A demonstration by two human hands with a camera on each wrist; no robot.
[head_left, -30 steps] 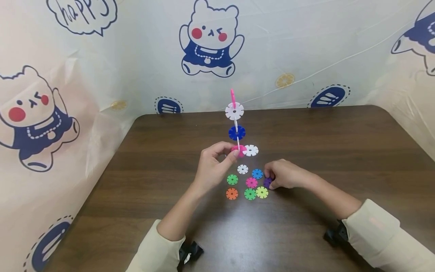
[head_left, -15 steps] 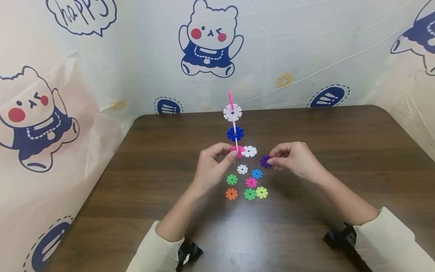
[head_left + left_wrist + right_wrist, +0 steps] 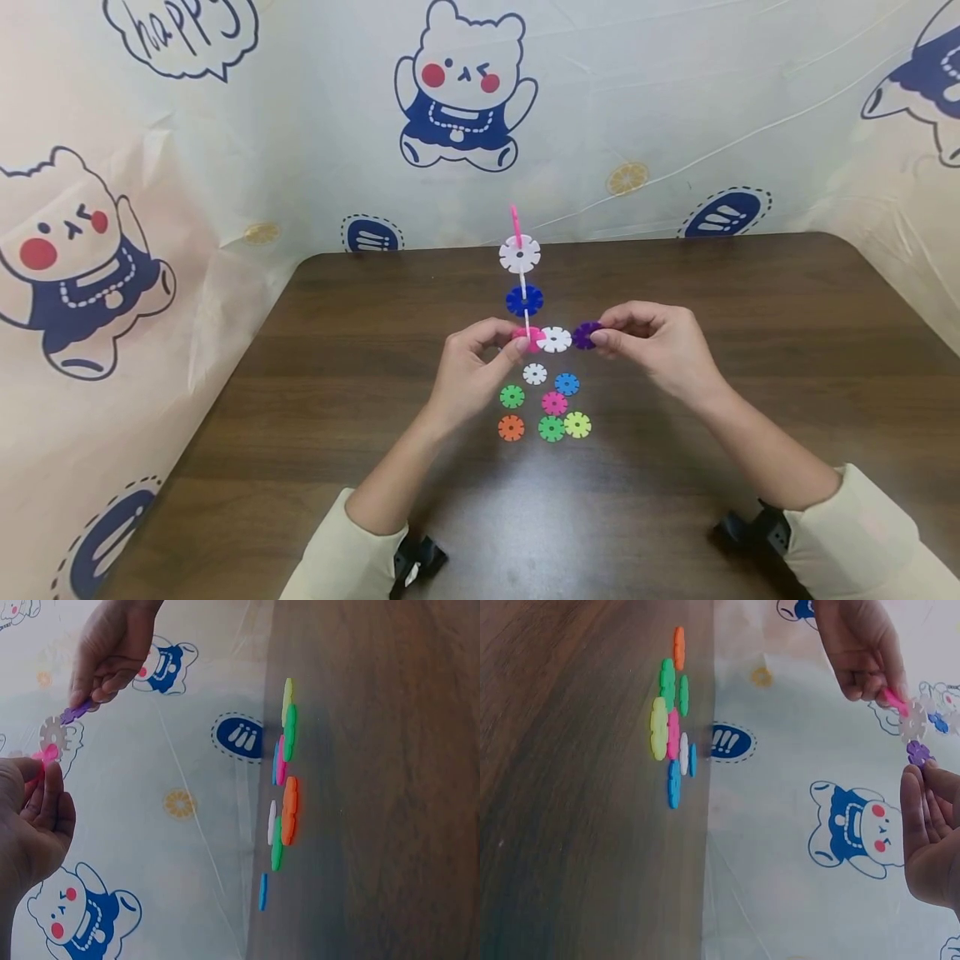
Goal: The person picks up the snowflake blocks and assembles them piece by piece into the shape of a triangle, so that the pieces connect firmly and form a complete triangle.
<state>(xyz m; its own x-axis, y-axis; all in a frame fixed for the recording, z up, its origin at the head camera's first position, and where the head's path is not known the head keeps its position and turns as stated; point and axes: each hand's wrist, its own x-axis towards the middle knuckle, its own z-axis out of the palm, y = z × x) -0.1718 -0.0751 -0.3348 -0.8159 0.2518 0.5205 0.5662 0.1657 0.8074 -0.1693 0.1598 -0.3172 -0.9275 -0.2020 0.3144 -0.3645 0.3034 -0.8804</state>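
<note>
My left hand pinches a pink notched plastic disc, the lowest piece of an upright chain of interlocked discs. Above it stand an edge-on white disc, a blue disc, another edge-on white one, a white disc facing me, and an edge-on pink disc on top. A white disc is joined to the pink one's right side. Between thumb and fingers of my right hand is a purple disc, its edge right at that white disc. In the right wrist view, the purple disc lines up below the white disc.
Loose discs lie on the brown table below the hands: white, blue, pink, orange, yellow and two green. Another blue disc shows in the left wrist view. A printed sheet hangs behind.
My right hand has lifted the purple disc from beside the loose discs and carried it up and left to the white disc's edge. My left hand keeps its grip, with the chain shifting slightly.
</note>
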